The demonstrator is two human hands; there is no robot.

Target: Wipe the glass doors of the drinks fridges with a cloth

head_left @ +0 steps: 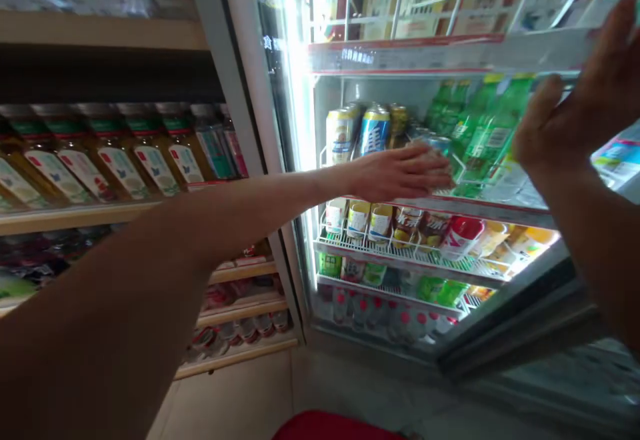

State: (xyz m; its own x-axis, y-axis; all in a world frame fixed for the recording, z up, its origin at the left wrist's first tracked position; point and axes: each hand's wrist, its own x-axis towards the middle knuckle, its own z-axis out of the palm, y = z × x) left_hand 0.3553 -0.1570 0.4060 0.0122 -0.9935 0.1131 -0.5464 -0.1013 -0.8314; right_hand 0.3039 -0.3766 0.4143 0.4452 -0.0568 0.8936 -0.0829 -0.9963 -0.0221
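My left hand (400, 172) reaches into the lit drinks fridge, back of the hand up, fingers stretched out. It is over the front of the middle shelf. A blue-silver can (440, 145) shows just behind its fingers; whether they touch cannot be made out. My right hand (575, 107) is raised at the right, thumb apart from the fingers, close to the fridge's right side. I see nothing plainly held in it, though its fingertips reach the frame edge. Green bottles (493, 127) stand between the two hands. Left of them are a blue can (375, 130) and a white-gold can (340, 135).
Lower fridge shelves hold yellow cans (358, 219), a red-labelled container (463, 235) and red-capped bottles (377, 310). A wooden shelf (100, 217) with amber bottles (145, 153) stands left. A red object (335, 427) is on the floor side below.
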